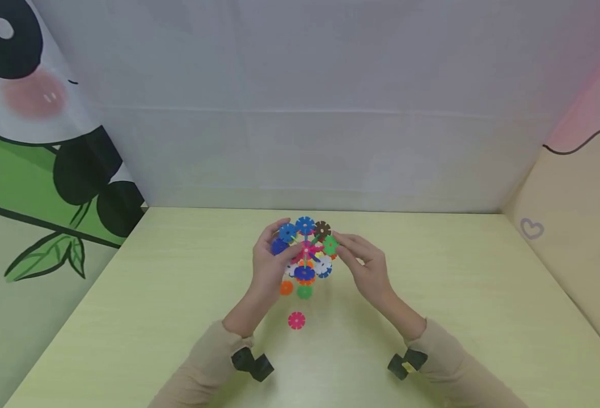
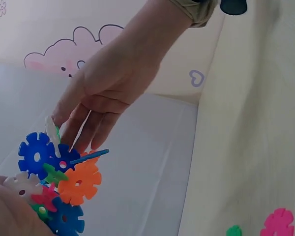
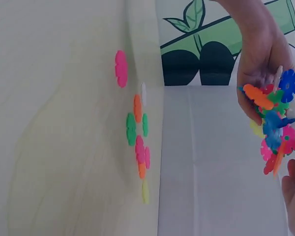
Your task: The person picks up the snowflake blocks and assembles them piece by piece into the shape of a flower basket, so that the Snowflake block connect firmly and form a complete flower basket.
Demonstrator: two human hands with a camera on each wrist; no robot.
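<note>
Rounded cluster [image 1: 306,250] of thin, notched plastic-looking discs, multicoloured, slotted together at many angles, raised above the pale, smooth, faintly grained bench [image 1: 177,311]; left hand [image 1: 269,260] holds it, thumb in front, other fingers behind; right hand [image 1: 370,271] pinches a green disc [image 1: 330,245] at the cluster's right edge, fingers narrow; flat, flower-rimmed pink disc [image 1: 296,321] lies loose on the bench, nearer the wearer
</note>
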